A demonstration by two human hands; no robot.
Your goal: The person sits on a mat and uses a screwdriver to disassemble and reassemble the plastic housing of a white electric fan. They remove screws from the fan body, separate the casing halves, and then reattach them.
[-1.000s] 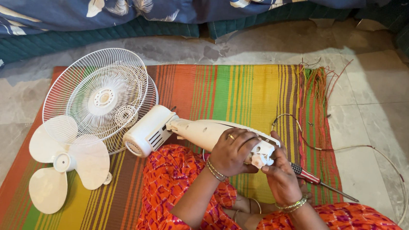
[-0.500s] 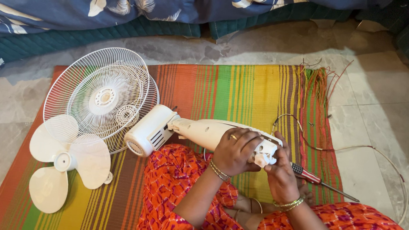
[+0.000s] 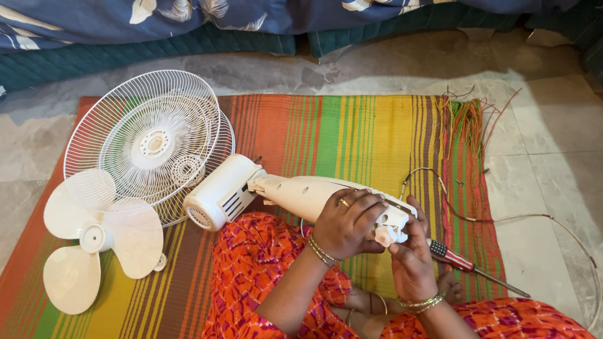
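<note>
The left hand wraps over the white fan body, which lies across the person's lap on the striped mat, motor end pointing to nine o'clock. The right hand pinches the body's end at three o'clock, with a red-handled screwdriver just beside it. The wire grilles and fan blade lie at nine o'clock.

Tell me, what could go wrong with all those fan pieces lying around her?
The screwdriver lies right beside her right hand; its tip could poke her. The cord loops loosely across the mat and might snag. The fan body rests partly on her lap, steadied by her left hand, so it might roll off.
</note>
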